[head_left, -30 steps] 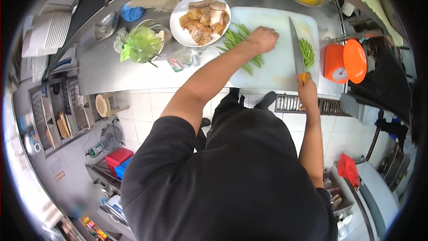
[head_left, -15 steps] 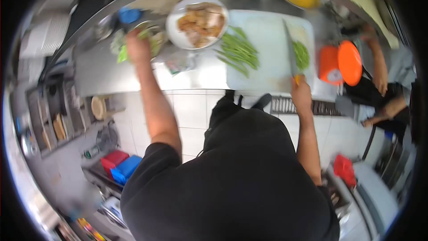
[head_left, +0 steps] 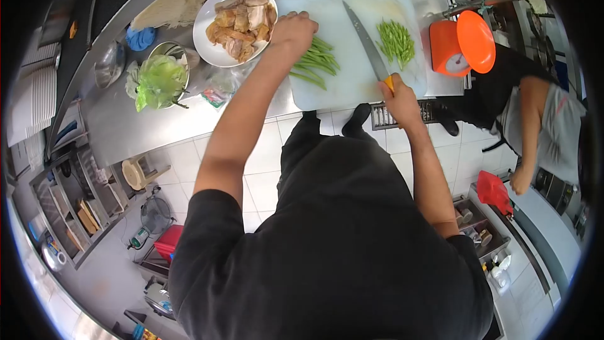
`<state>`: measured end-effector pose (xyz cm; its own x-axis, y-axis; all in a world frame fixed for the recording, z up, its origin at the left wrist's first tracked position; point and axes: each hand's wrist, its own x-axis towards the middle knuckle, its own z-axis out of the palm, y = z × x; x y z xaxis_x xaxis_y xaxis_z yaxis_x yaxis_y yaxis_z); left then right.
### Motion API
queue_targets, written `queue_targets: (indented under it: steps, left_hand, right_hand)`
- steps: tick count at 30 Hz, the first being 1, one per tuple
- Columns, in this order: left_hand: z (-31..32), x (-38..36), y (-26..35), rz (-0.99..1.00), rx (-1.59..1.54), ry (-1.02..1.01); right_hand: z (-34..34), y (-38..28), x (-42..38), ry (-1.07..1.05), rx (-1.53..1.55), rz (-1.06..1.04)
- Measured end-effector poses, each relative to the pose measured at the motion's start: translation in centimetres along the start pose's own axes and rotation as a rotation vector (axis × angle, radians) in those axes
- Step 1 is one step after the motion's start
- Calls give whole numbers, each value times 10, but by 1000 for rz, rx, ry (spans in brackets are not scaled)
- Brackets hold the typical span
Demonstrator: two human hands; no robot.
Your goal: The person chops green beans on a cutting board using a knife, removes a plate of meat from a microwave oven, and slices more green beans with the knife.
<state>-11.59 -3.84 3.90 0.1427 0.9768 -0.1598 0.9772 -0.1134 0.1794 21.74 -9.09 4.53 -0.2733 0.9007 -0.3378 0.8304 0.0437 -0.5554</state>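
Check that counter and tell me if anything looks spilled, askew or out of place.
No spill or damage shows; the chopped beans sit in one pile. Slightly untidy: leafy greens overhang their bowl, and a crumpled packet lies loose nearby.

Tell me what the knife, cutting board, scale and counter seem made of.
Knife: grey metal blade, probably steel, with a soft sheen; its solid yellow handle suggests plastic.
Cutting board: likely plastic, being pale and smooth with no wood grain visible.
Scale: smooth, even orange, perhaps plastic, though painted metal is possible.
Counter: metal, probably stainless steel, judging by its grey, reflective surface.
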Motion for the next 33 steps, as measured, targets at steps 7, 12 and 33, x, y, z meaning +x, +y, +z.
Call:
queue_targets:
  steps: [7,12,33]
  left_hand:
    - [-2,21,21,283,27,8]
    - [27,33,74,339,-103,95]
    - [46,28,81,267,-397,239]
  right_hand:
    - [-3,18,1,71,2,8]
    - [-8,21,-6,76,-69,42]
    - [-2,0,13,4,-165,-90]
